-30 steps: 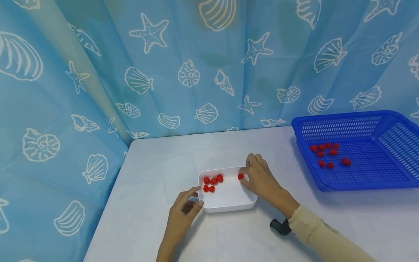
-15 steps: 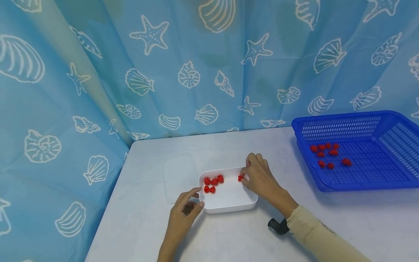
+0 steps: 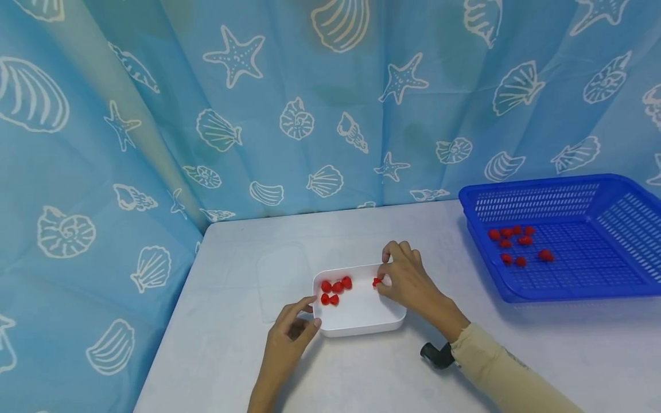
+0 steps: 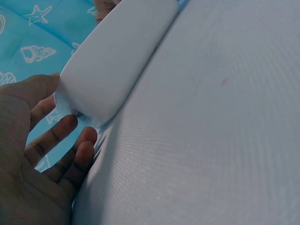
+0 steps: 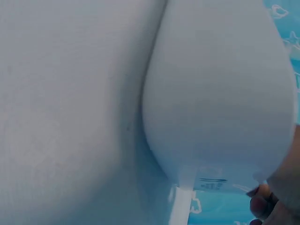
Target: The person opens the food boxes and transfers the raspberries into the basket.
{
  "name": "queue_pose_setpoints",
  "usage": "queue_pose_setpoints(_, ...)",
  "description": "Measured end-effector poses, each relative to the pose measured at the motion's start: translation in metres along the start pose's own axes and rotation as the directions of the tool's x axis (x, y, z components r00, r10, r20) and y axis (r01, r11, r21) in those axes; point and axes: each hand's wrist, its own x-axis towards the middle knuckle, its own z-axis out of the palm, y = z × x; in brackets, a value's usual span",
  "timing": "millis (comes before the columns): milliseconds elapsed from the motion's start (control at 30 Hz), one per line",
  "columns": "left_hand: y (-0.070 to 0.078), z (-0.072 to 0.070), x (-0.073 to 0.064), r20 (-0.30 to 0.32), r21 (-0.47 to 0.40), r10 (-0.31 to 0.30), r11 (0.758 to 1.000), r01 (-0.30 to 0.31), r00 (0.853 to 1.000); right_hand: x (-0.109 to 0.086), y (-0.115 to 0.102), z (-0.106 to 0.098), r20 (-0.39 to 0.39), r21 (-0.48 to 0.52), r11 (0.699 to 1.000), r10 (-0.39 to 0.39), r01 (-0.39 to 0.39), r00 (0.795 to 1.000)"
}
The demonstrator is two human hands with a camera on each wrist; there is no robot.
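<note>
A shallow white plastic tray [image 3: 360, 331] stands on the table. My left hand [image 3: 287, 338] holds its left end, thumb at the near corner and fingers at the side; in the left wrist view that hand [image 4: 44, 136] has the thumb at the rim and the other fingers loosely bent below. Over the tray's right end, my right hand [image 3: 408, 281] pinches a small red berry-like piece [image 3: 376, 282] between thumb and finger, low inside the tray. Several similar red pieces [image 3: 338, 287] lie in two rows at the tray's left. The right wrist view mostly shows the tray's outer wall [image 5: 220, 93].
A blue perforated basket [image 3: 573, 292] at the right holds several red pieces [image 3: 525, 240]. A clear flat lid [image 3: 281, 269] lies left of the tray. A black device [image 3: 438, 355] sits by the right wrist. A blue shell-print curtain [image 3: 310, 69] hangs behind the table.
The red piece pinched in my right hand has moved slightly left and down and turned a little. My left hand stays at the tray's left end.
</note>
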Motion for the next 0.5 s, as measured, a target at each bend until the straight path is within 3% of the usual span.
queue_pose_setpoints(233,0.002,0.0,0.0,-0.001,0.008,0.004,1.0,-0.004,1.0,-0.008,-0.002,-0.011,-0.022,0.191,0.98,0.051,-0.046,0.998)
queue_pose_setpoints(500,0.002,0.0,-0.001,-0.003,0.015,-0.01,1.0,0.011,1.0,-0.02,0.001,-0.029,-0.074,0.37,0.929,0.065,-0.033,0.995)
